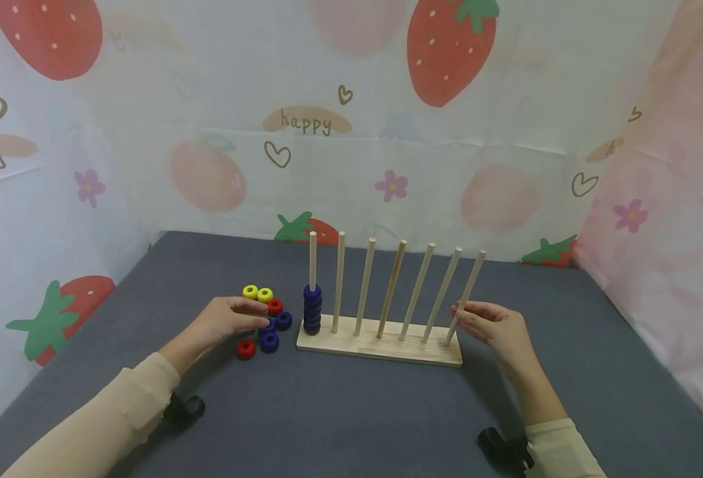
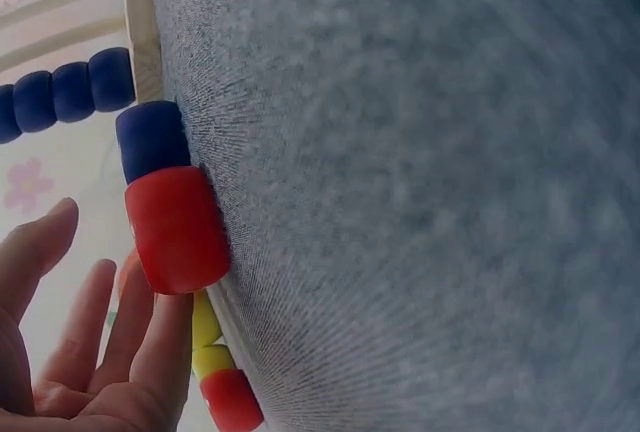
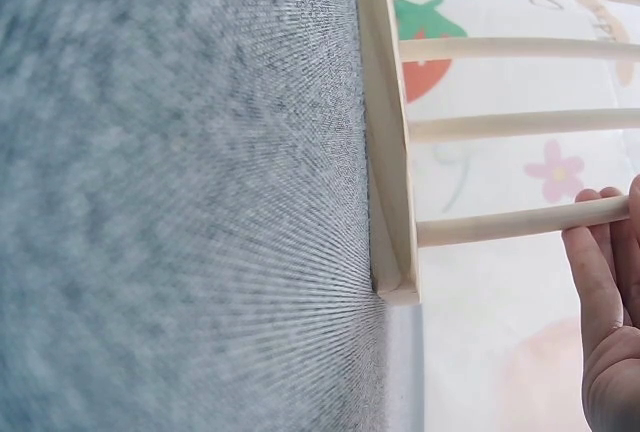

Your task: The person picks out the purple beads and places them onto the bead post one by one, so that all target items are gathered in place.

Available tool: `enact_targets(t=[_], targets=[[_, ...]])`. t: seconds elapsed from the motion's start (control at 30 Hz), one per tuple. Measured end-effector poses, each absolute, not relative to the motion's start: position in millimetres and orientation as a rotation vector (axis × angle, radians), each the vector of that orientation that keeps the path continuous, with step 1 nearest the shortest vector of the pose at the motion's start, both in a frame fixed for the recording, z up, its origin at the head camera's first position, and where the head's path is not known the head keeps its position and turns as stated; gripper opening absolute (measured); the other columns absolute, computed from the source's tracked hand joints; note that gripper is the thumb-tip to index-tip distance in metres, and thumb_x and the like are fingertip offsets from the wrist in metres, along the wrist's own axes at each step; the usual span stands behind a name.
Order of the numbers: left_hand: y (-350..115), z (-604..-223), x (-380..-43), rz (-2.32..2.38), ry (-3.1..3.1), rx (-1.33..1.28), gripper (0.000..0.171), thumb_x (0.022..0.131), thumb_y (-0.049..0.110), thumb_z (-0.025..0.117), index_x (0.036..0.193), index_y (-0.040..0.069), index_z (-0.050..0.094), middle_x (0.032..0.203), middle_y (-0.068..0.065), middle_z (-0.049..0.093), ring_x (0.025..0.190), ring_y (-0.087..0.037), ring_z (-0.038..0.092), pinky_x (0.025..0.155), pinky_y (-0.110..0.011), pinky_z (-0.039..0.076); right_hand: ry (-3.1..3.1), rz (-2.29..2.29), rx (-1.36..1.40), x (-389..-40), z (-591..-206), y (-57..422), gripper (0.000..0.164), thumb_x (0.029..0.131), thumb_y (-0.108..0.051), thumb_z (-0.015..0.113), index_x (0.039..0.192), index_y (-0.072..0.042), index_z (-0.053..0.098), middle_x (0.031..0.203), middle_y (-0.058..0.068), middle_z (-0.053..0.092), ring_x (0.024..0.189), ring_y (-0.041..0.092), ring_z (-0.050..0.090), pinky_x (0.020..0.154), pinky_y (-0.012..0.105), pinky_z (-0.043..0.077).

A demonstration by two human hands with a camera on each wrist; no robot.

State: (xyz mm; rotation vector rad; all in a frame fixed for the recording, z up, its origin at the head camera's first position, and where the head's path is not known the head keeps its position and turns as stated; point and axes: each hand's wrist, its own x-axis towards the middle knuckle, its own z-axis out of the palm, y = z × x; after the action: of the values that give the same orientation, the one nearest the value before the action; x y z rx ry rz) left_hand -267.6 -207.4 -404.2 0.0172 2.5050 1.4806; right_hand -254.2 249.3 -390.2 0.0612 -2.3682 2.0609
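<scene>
My left hand [image 1: 228,318] reaches over loose beads left of a wooden peg stand [image 1: 381,346], thumb and fingers apart with nothing between them in the left wrist view. Its fingertips are close to a blue bead [image 1: 267,327]. Around it lie another blue bead [image 1: 269,342], a red bead [image 1: 246,350] and two yellow beads [image 1: 265,296]. A stack of blue beads [image 1: 312,311] fills the lower part of the leftmost peg. At the stand's other end, my right hand [image 1: 502,330] pinches the rightmost peg [image 3: 500,225] between thumb and fingers. The other pegs carry no beads.
The stand sits on a dark grey tabletop [image 1: 339,418]. Behind and to both sides hangs a strawberry-print cloth [image 1: 327,60], close past the table's far edge. Black straps [image 1: 184,410] hang at both wrists.
</scene>
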Motion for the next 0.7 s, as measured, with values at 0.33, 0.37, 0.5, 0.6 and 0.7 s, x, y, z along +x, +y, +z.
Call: enact_targets(t=[0.33,0.37,0.5,0.6,0.7], targets=[[-206.9,-406.3,-268.4,1.455,2.509,0.037,0.047,0.089,0.023,0.075,0.128,-0.001,0.065,0.135,-0.020,0.062,0.114,-0.023,0.064,0.096,-0.039,0.055,-2.367,2.065,0.063,-254.0,-389.8,249.0,0.047,0.094,-0.015,0.070,0.129,0.012,0.058,0.098,-0.013,0.076,0.097,0.000,0.071,0.086,0.019,0.056],[-206.7,-406.5,-268.5,1.449,2.512,0.033,0.046,0.089,0.023,0.075,0.128,-0.001,0.065,0.134,-0.020,0.062,0.113,-0.023,0.065,0.096,-0.039,0.055,-2.367,2.064,0.063,-254.0,-389.8,249.0,0.047,0.094,-0.015,0.070,0.129,0.012,0.058,0.099,-0.013,0.076,0.097,0.000,0.071,0.086,0.019,0.056],[-206.5,-407.8,-270.0,1.432,2.519,0.018,0.044,0.088,0.021,0.076,0.126,-0.001,0.066,0.127,-0.019,0.066,0.105,-0.018,0.066,0.093,-0.037,0.056,-2.370,2.057,0.061,-254.1,-390.2,249.1,0.046,0.094,-0.016,0.069,0.129,0.012,0.058,0.099,-0.013,0.076,0.098,0.000,0.071,0.086,0.019,0.056],[-206.3,-407.8,-270.6,1.415,2.520,0.006,0.043,0.087,0.019,0.077,0.125,-0.001,0.067,0.126,-0.019,0.067,0.100,-0.015,0.066,0.091,-0.035,0.057,-2.369,2.061,0.060,-254.2,-390.4,249.1,0.046,0.094,-0.016,0.069,0.129,0.012,0.058,0.099,-0.013,0.076,0.098,0.000,0.071,0.086,0.019,0.056],[-206.1,-407.0,-270.4,1.400,2.525,-0.006,0.042,0.087,0.017,0.077,0.123,0.000,0.068,0.125,-0.018,0.067,0.098,-0.015,0.066,0.090,-0.034,0.057,-2.368,2.061,0.062,-254.4,-390.4,249.0,0.047,0.094,-0.016,0.070,0.129,0.012,0.058,0.099,-0.014,0.076,0.098,0.000,0.071,0.086,0.019,0.056]])
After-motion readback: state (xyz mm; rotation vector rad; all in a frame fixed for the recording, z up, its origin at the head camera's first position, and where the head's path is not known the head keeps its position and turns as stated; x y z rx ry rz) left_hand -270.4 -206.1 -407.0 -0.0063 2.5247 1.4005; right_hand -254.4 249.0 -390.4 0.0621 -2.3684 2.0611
